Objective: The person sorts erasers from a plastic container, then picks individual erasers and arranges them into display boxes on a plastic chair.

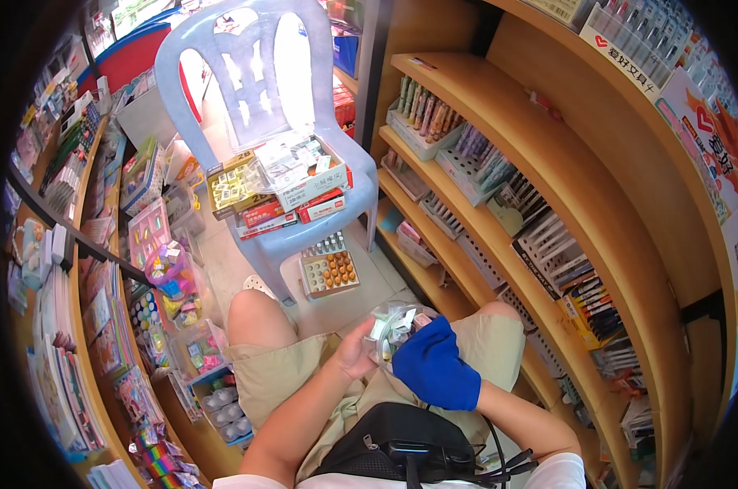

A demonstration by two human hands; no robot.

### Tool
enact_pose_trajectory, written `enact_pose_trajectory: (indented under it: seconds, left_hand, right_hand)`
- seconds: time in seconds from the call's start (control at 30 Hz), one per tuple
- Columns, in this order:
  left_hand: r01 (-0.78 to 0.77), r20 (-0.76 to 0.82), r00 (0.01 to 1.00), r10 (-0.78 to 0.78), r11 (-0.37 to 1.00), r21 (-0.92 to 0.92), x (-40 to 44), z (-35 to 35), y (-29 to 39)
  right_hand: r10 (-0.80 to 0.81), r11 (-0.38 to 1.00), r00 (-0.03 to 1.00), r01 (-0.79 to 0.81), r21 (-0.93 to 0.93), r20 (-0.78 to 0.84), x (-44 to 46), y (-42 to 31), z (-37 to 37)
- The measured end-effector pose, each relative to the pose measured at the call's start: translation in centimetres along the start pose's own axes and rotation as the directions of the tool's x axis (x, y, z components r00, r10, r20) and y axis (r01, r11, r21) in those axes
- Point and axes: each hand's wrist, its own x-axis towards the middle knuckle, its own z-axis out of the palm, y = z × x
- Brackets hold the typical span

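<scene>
Above my lap, my left hand (355, 350) is closed around the left side of a small clear plastic tub (382, 345). Small white and green pieces, possibly wrapped erasers (401, 326), lie inside it. My right hand (439, 371) is covered by a blue cloth glove and is against the tub's right side. Its fingers are hidden by the fabric and the angle, so their grip cannot be made out. In front of me, a grey-blue plastic chair (354, 167) carries stacked boxes of stationery (313, 186).
Shelves (458, 94) with pens and markers rise close on my right. Crowded racks of books (63, 375) and bins (198, 346) line the left. A box of orange-topped items (330, 273) sits on the floor under the chair. A black bag (397, 444) rests at my waist.
</scene>
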Motion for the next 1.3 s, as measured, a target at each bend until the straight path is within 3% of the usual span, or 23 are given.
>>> enact_pose_trajectory:
  seconds: [0.07,0.2,0.4,0.5,0.57,0.63,0.73,0.8,0.87,0.93,0.97,1.07,1.17,1.3]
  left_hand:
    - [-0.031,0.023,0.999,0.030,0.999,0.023,-0.2,0.6,0.2]
    - [-0.069,0.053,0.996,0.067,0.997,0.032,-0.1,1.0,0.3]
    - [-0.032,0.057,0.998,0.034,0.999,-0.027,-0.2,0.9,0.4]
    - [-0.044,0.066,0.997,0.045,0.999,-0.020,-0.1,1.0,0.4]
    - [-0.020,0.090,0.996,0.024,0.999,-0.040,-0.2,1.1,0.5]
    - [-0.007,0.121,0.993,0.013,0.998,-0.056,-0.2,1.2,0.6]
    - [0.006,0.174,0.985,0.008,0.997,-0.081,-0.1,1.4,0.8]
    - [0.020,0.202,0.979,0.002,0.994,-0.109,-0.3,1.7,0.9]
    - [-0.001,0.165,0.986,0.019,0.994,-0.113,-0.3,1.9,0.8]
    - [-0.006,0.172,0.985,0.028,0.992,-0.125,-0.3,1.9,0.8]
    - [-0.003,0.197,0.980,0.029,0.991,-0.136,-0.2,1.8,0.9]
    - [0.000,0.229,0.973,0.035,0.989,-0.149,0.0,1.5,0.8]
    - [0.010,0.258,0.966,0.030,0.988,-0.153,0.0,1.5,0.8]
    - [0.002,0.243,0.969,0.035,0.989,-0.147,0.0,1.7,0.8]
  right_hand:
    - [-0.042,0.999,0.999,0.041,-0.003,-0.032,0.0,0.2,0.2]
    - [-0.071,0.957,0.992,0.098,-0.274,0.108,0.5,0.1,-1.8]
    - [-0.142,0.945,0.984,0.167,-0.282,0.106,-0.9,-0.1,0.7]
    - [-0.070,0.990,0.963,0.099,-0.101,0.261,-1.0,-0.3,0.4]
    - [0.008,0.967,0.980,-0.058,0.248,0.200,-1.2,-0.1,-0.1]
    - [0.221,0.685,0.975,-0.147,0.714,-0.011,-0.8,1.3,-2.0]
    - [0.403,0.637,0.901,-0.152,0.756,-0.158,-0.6,1.8,-2.0]
    - [0.507,0.387,0.861,-0.273,0.881,0.044,-0.5,2.1,-2.6]
    - [0.518,0.355,0.845,-0.354,0.865,0.133,-0.3,2.6,-3.7]
    - [0.481,0.554,0.871,-0.390,0.735,0.099,-0.1,3.5,-4.9]
    - [0.527,0.439,0.833,-0.436,0.786,0.168,-0.2,3.6,-4.9]
    - [0.574,0.287,0.775,-0.493,0.821,0.265,0.4,3.8,-5.7]
    - [0.585,0.373,0.786,-0.480,0.794,0.200,0.8,3.7,-5.4]
    - [0.610,0.255,0.748,-0.495,0.830,0.259,0.7,3.5,-5.2]
